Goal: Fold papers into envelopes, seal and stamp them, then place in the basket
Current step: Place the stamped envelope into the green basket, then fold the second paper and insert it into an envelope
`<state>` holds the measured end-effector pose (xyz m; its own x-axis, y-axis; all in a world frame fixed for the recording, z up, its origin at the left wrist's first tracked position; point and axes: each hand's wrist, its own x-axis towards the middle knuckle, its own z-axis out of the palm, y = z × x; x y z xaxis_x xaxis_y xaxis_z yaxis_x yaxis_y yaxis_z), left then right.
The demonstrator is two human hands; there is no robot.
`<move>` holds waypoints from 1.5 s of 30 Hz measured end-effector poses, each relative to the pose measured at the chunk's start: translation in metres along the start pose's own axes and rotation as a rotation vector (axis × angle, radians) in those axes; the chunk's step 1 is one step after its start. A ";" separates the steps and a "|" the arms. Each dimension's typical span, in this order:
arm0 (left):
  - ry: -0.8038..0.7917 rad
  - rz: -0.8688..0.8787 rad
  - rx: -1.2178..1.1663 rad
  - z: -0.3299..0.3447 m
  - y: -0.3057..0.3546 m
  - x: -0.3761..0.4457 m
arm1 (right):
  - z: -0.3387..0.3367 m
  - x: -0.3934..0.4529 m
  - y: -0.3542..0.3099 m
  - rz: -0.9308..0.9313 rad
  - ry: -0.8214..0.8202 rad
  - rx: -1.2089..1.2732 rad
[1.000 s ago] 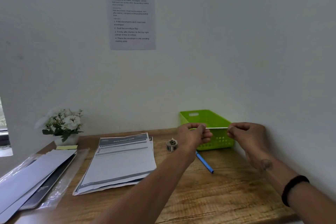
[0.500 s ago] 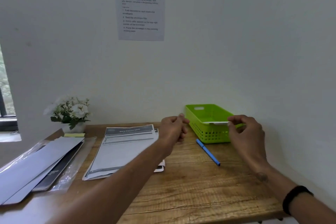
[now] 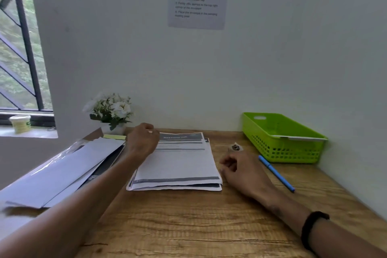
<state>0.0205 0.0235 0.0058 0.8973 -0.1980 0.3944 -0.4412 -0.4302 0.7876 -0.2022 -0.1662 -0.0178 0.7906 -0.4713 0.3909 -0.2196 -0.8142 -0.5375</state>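
Stack of thin, floppy papers [image 3: 178, 163] lies mid-counter [image 3: 188, 226]; left hand [image 3: 142, 142] rests curled on its top-left corner, right hand [image 3: 240, 172] loosely curled, empty, beside its right edge, probably the best place to lift.

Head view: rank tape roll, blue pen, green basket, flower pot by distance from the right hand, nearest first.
From the right hand:
1. Tape roll, just beyond the fingers.
2. Blue pen, on the desk to its right; close to the tape's rank.
3. Green basket, far right by the wall.
4. Flower pot, far left, past the paper stack.
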 end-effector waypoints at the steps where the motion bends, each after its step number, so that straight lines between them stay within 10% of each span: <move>1: -0.011 0.009 0.055 0.000 -0.007 0.004 | 0.006 0.006 -0.003 -0.013 0.011 0.012; 15: -0.180 0.039 0.380 0.010 -0.037 0.014 | 0.042 0.076 -0.010 0.013 0.026 0.035; 34: -0.067 -0.003 0.038 0.007 -0.049 0.028 | 0.037 0.077 0.014 0.027 -0.067 0.354; 45: -0.111 0.077 0.371 0.017 -0.041 0.018 | 0.039 0.069 0.012 -0.004 -0.026 0.055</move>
<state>0.0552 0.0228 -0.0269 0.8666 -0.3279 0.3762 -0.4909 -0.6955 0.5247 -0.1274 -0.1951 -0.0263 0.8061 -0.4584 0.3743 -0.1851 -0.7961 -0.5762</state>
